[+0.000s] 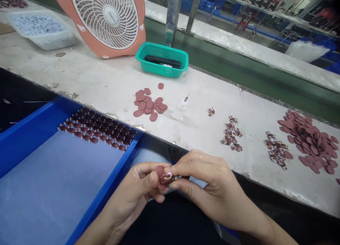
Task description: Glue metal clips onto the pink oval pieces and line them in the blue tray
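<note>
Between thumb and fingers my left hand (142, 183) pinches a reddish-brown oval disc (159, 172). My right hand (204, 176) is closed on a small brown-and-white figurine (169, 177), which touches the disc's face; my fingertips cover part of it. Both hands meet in front of the table's near edge. Beyond them lie a loose heap of matching oval discs (148, 105) and a clear needle-tipped bottle (184, 101). Several more small figurines (231, 133) lie in a cluster to the right, with one apart (211, 112).
At left, a blue tray (95, 202) holds rows of figurines on discs (98, 128). A green basket (162, 72) with a dark item stands at the back beside a pink fan (111, 18). More discs (309, 140) and figurines (277, 149) lie right. A white tub (57, 39) stands far left.
</note>
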Motion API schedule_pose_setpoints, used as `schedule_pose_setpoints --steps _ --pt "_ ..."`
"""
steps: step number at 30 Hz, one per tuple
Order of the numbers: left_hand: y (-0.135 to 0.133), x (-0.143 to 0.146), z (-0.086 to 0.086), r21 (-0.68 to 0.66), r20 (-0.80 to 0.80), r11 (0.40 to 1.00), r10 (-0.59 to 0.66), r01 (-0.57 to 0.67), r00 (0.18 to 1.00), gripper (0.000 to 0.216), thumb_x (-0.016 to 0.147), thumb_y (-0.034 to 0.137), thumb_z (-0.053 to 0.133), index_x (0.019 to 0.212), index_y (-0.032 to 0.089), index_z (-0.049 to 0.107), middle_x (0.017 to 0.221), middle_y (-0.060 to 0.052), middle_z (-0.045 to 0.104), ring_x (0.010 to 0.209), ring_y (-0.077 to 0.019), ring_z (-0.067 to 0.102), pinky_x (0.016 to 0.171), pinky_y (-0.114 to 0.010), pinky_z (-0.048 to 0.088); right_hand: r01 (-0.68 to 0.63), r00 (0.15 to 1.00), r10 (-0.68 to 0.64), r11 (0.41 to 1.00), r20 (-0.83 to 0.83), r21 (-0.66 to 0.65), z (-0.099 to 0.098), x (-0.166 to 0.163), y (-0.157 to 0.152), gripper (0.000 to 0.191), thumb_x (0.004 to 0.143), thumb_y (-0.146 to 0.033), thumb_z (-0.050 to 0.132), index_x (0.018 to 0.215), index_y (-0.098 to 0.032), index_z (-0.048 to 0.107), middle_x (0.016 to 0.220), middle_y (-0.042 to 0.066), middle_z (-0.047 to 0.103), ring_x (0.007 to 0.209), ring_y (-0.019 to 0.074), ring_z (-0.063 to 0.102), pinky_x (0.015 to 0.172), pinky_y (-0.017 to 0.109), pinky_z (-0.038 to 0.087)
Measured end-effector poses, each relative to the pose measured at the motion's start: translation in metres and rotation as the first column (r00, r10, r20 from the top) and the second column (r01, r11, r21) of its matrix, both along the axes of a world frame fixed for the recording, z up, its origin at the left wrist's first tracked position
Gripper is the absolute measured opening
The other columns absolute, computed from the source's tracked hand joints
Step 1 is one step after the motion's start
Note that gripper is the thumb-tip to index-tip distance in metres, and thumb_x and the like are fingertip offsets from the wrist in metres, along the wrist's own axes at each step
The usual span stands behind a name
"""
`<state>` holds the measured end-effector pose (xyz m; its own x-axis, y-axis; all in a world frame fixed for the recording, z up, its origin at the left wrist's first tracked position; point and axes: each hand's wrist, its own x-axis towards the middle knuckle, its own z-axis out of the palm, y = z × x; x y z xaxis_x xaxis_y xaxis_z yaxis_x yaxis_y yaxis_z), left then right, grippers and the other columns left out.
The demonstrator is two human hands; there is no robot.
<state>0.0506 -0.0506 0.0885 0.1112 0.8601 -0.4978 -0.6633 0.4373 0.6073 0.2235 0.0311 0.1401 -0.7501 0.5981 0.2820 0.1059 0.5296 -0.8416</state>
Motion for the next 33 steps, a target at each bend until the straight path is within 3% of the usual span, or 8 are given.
schedule_pose_setpoints --steps 15,25,33 --pt "0.0000 -0.0005 -0.0009 -0.060 0.003 0.996 0.065 -0.065 0.998 0.039 0.056 0.049 0.092 0.078 0.018 0.083 0.056 0.000 0.060 0.050 -0.0065 0.049 0.046 -0.014 0.045 -0.029 0.999 0.027 0.998 0.037 0.060 -0.0024 -0.0058 0.0014 0.017 0.092 -0.008 0.065 0.106 -0.016 0.071 0.089 0.005 0.071 0.081 0.0134 0.065 0.076 0.025 0.053" --pt "-0.0020 0.0032 -0.0008 -0.104 0.009 0.991 0.084 -0.082 0.996 0.041 0.055 0.048 0.093 0.079 0.016 0.083 0.059 0.000 0.063 0.052 -0.0067 0.051 0.048 -0.014 0.045 -0.042 0.998 0.040 0.999 0.051 0.031 -0.0042 -0.0042 0.0025 0.021 0.092 -0.008 0.064 0.107 -0.020 0.072 0.088 0.004 0.072 0.078 0.0136 0.065 0.074 0.025 0.054" --pt "-0.0022 0.0039 -0.0005 -0.128 0.004 0.987 0.100 -0.099 0.995 0.040 0.054 0.046 0.093 0.079 0.016 0.082 0.063 -0.001 0.066 0.055 -0.0078 0.054 0.050 -0.015 0.047 -0.050 0.998 0.048 0.998 0.048 0.037 -0.0023 -0.0047 0.0011 0.015 0.091 -0.007 0.064 0.092 -0.020 0.071 0.088 0.002 0.073 0.078 0.0123 0.066 0.075 0.025 0.054"
